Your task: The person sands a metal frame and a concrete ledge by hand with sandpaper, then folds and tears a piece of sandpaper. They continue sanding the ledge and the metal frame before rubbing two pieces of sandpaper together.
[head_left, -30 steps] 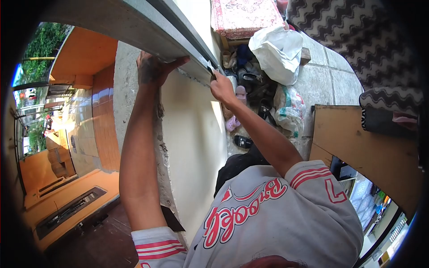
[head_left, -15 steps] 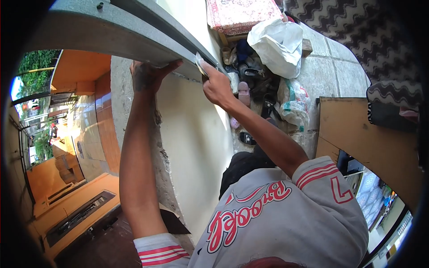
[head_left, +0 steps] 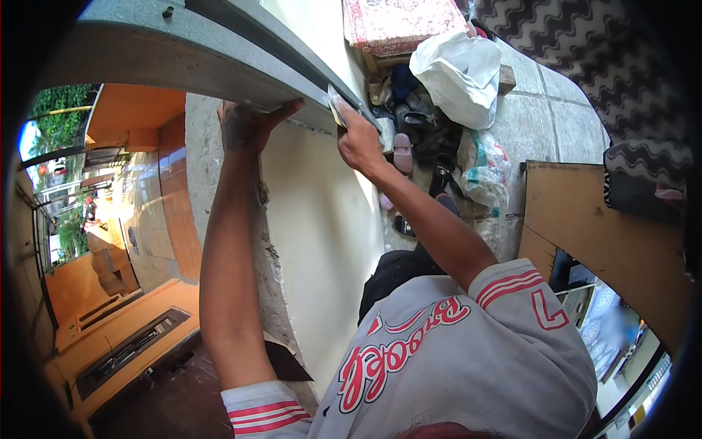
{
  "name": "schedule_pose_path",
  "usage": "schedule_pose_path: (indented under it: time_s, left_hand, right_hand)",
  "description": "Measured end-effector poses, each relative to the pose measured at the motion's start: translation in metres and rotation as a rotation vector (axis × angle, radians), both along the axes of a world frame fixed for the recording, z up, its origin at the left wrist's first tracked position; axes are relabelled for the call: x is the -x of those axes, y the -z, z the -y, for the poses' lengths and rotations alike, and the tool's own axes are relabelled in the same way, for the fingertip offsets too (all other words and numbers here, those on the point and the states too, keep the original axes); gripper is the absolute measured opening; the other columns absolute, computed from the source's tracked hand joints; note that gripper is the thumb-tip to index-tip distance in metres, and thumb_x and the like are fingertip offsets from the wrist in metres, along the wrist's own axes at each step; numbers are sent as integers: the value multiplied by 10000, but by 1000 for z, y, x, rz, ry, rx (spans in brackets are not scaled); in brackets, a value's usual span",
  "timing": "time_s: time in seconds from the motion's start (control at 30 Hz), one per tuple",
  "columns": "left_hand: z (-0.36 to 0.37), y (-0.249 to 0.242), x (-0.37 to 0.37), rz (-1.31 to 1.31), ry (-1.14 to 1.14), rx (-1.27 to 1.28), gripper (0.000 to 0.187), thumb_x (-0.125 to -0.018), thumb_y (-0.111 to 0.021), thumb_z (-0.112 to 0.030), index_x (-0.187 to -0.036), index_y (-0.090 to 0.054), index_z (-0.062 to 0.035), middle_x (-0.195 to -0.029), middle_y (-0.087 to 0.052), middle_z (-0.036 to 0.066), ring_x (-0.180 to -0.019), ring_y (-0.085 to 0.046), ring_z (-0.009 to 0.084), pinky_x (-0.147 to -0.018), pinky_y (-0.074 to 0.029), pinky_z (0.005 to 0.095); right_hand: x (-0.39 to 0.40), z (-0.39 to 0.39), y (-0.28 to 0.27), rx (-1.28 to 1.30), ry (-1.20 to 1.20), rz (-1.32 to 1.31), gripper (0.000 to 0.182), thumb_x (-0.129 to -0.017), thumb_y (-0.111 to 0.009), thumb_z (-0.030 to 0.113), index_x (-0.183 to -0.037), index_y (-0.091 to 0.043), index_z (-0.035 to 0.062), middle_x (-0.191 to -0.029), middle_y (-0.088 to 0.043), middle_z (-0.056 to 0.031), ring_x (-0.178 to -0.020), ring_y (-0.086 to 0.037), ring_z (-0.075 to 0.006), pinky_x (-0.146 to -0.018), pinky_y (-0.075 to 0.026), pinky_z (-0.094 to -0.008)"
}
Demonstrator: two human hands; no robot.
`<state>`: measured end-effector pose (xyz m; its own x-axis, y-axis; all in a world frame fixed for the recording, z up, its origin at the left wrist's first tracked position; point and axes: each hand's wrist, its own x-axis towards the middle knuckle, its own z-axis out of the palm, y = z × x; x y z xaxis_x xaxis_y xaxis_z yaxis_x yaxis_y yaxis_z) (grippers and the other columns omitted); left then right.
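A long grey metal beam (head_left: pixel 212 69) with a channel along it crosses the top of the head view. My left hand (head_left: pixel 248 128) is against its lower edge, thumb stretched out along the metal and the other fingers largely hidden by it; it appears to grip the beam. My right hand (head_left: pixel 360 143) is closed around a thin, pale, flat piece (head_left: pixel 336 102), whose end rests at the beam's edge near the channel. What kind of thing that piece is cannot be made out. Below the beam runs a cream wall (head_left: pixel 314 212) with a rough concrete edge (head_left: pixel 265 219).
Shoes and sandals (head_left: pixel 403 152) lie piled on the floor beyond the wall, beside a white sack (head_left: pixel 461 80) and a plastic bag (head_left: pixel 484 175). A brown board (head_left: pixel 585 212) stands at right. Orange furniture (head_left: pixel 131 322) is at lower left. A patterned rug (head_left: pixel 398 25) lies at the top.
The right hand and its flat piece have shifted slightly along the beam, down and to the right. The left hand keeps its place on the beam; the whole view has moved a little.
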<state>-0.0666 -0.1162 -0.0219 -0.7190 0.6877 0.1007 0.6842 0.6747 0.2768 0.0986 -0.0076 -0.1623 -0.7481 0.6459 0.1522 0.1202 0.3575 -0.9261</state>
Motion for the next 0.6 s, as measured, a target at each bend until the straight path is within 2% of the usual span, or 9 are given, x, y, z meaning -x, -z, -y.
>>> schedule_pose_path:
  time_s: [0.1,0.17,0.2,0.23,0.3,0.37,0.43,0.5,0.6]
  left_hand:
    - [-5,-9,-15,-6,-23,-1,988,-609,-837,-691,-1279,-621,2,-1273,-643,205,-1311,-491,369,-1139,-312,498]
    - [-3,-8,-11,-48,-26,13,990,-614,-827,-704,-1279,-623,0,-1274,-642,210,-1319,-485,368,-1154,-290,496]
    - [-2,-6,-9,-108,5,-2,937,-646,-811,-696,-1181,-677,61,-1224,-666,238,-1258,-520,395,-1134,-323,457]
    - [0,-7,-8,-107,0,3,937,-646,-811,-696,-1181,-677,61,-1224,-666,238,-1258,-520,395,-1134,-323,457]
    - [-1,-5,-7,-67,6,86,915,-652,-793,-715,-1123,-705,64,-1182,-685,236,-1270,-517,390,-1129,-326,460]
    - [-2,-6,-6,-31,2,107,889,-654,-792,-715,-1136,-715,28,-1223,-671,222,-1309,-479,387,-1152,-285,474]
    - [-2,-10,-7,-3,-1,133,865,-657,-790,-715,-1150,-724,-8,-1263,-657,208,-1348,-440,385,-1175,-243,488]
    - [-4,-12,-8,56,-75,186,847,-659,-787,-715,-1128,-736,-12,-1235,-676,200,-1333,-460,377,-1169,-249,485]
    - [-6,-11,-9,6,-32,155,837,-663,-787,-708,-1130,-736,-15,-1218,-687,192,-1319,-481,359,-1158,-261,484]
  right_hand:
    - [5,-25,54,168,-154,348,511,-815,-475,115,-1308,-598,57,-1135,-647,-302,-1049,-609,-479,-931,-469,-537]
    - [-6,-31,81,463,-74,376,507,-860,-462,144,-1344,-589,65,-1211,-630,-304,-1161,-589,-456,-996,-453,-491]
    - [-18,-33,72,496,-21,402,515,-884,-454,149,-1382,-565,77,-1231,-626,-302,-1197,-576,-448,-1016,-444,-466]
    - [-21,-32,86,499,-27,404,515,-884,-454,149,-1382,-565,77,-1231,-626,-302,-1197,-576,-448,-1016,-444,-466]
    - [-31,-24,105,510,112,234,358,-938,-496,190,-1231,-629,34,-993,-696,-243,-950,-665,-391,-834,-484,-442]
    - [-31,-20,105,508,104,282,389,-939,-482,165,-1288,-601,41,-1013,-693,-230,-953,-661,-366,-839,-482,-425]
    - [-20,-15,88,476,90,319,542,-880,-444,135,-1412,-539,95,-1194,-640,-301,-1153,-594,-453,-995,-449,-480]
    - [-7,-12,78,581,62,273,562,-868,-448,131,-1423,-530,99,-1211,-630,-304,-1161,-587,-456,-1004,-446,-478]
    - [12,-8,51,462,4,281,596,-838,-449,92,-1430,-514,81,-1346,-577,-261,-1229,-549,-446,-1057,-423,-468]
